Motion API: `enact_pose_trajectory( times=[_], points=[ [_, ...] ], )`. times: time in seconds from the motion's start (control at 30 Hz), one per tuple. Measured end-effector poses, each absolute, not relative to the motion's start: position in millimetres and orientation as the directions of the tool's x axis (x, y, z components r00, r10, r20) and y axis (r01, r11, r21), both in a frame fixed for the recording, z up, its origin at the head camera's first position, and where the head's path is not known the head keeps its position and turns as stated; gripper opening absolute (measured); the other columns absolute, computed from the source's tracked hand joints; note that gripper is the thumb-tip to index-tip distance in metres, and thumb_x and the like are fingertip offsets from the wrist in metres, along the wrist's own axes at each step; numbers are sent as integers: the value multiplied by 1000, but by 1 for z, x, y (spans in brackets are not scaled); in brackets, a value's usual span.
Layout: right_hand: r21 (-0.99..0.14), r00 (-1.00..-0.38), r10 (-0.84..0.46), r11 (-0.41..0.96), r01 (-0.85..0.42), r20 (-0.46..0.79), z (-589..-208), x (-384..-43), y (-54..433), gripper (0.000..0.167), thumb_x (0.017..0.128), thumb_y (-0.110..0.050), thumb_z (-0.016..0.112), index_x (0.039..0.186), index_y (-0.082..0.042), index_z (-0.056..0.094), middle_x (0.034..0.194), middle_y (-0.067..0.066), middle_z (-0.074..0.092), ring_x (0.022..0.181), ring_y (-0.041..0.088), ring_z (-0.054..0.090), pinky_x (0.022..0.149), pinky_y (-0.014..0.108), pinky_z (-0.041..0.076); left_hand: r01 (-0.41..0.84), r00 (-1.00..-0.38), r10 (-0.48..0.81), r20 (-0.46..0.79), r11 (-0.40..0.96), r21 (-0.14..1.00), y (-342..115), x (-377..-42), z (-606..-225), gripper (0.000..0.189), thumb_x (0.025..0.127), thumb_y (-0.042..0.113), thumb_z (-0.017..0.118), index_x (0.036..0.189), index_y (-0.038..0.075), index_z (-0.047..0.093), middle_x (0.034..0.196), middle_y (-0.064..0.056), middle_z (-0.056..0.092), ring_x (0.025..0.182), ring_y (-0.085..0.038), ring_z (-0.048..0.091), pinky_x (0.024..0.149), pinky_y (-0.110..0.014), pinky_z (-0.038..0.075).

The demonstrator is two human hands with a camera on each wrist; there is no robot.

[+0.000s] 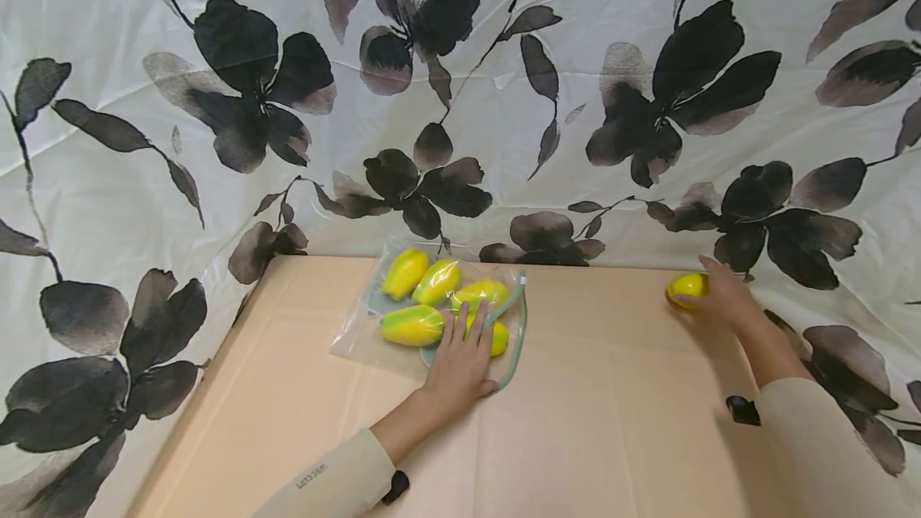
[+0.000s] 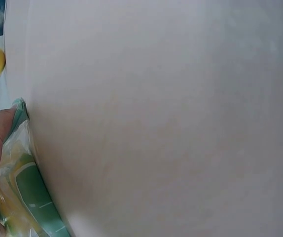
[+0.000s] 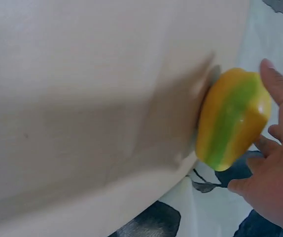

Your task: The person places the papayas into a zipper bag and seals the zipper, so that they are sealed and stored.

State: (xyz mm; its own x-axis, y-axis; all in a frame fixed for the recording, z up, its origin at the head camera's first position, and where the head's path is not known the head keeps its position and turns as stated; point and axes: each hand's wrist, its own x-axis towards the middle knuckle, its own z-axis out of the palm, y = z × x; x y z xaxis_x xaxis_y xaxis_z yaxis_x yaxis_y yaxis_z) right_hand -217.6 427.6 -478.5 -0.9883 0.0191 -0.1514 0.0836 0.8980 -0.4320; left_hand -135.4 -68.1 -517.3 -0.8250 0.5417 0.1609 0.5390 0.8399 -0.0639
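A clear zip bag (image 1: pixel 360 334) with a pale green edge lies on the board and holds several yellow-green fruits (image 1: pixel 413 326). Over the bag's right part my left hand (image 1: pixel 456 362) rests with its fingers straight and spread. Its thumb lies by the green edge (image 2: pixel 19 116) in the left wrist view. At the far right corner, my right hand (image 1: pixel 730 302) holds a single yellow fruit with a green stripe (image 3: pixel 232 118), thumb at one end and fingers along its side. The right wrist view hides some of those fingertips behind the fruit.
A tan board (image 1: pixel 561 422) forms the work surface. White cloth with dark flowers (image 1: pixel 532 126) rises behind it and spreads on both sides. The right hand's fruit is close to the board's back right corner. Small black pieces (image 1: pixel 743 410) show at both cuffs.
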Motion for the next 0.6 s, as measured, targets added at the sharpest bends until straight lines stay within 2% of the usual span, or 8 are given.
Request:
enact_pose_trajectory(
  times=[0.13, 0.23, 0.3, 0.47, 0.6],
  points=[
    [-373, -988, -39, 928, 20, -149, -484, -217, 429, 107, 83, -25, 82, 153, 21, 16, 147, 49, 27, 131, 66, 31, 109, 78, 26, 539, -826, 539, 165, 841, -45, -69, -134, -517, 106, 73, 61, 86, 152, 5, 43, 172, -19, 17, 155, -48, 22, 123, -60, 28],
    [-359, -988, -80, 933, -28, -131, -484, -214, 433, 97, 79, -8, 80, 149, 25, 20, 144, 49, 29, 131, 65, 30, 112, 75, 25, 538, -827, 537, 166, 842, -44, -68, -133, -515, 104, 73, 60, 86, 151, 6, 44, 172, -19, 18, 155, -48, 22, 122, -60, 29],
    [-361, -990, -77, 932, -30, -118, -483, -212, 434, 89, 80, -3, 74, 147, 24, 23, 143, 48, 31, 131, 65, 30, 113, 75, 23, 536, -827, 537, 166, 843, -54, -68, -134, -515, 103, 73, 61, 86, 150, 6, 44, 171, -19, 18, 155, -48, 22, 122, -59, 31],
    [-369, -995, -20, 929, 17, -97, -483, -202, 434, 76, 86, -1, 70, 146, 20, 28, 143, 47, 31, 131, 64, 30, 112, 76, 24, 541, -821, 544, 170, 838, -71, -69, -135, -518, 104, 73, 63, 85, 150, 6, 44, 171, -20, 18, 155, -48, 23, 122, -59, 31],
    [-409, -995, 12, 911, 51, -98, -486, -197, 434, 81, 85, -4, 75, 146, 19, 27, 140, 46, 32, 125, 63, 35, 110, 77, 27, 542, -820, 545, 175, 837, -71, -68, -135, -519, 105, 74, 63, 85, 151, 5, 44, 171, -20, 19, 155, -49, 23, 123, -59, 30]
  ],
)
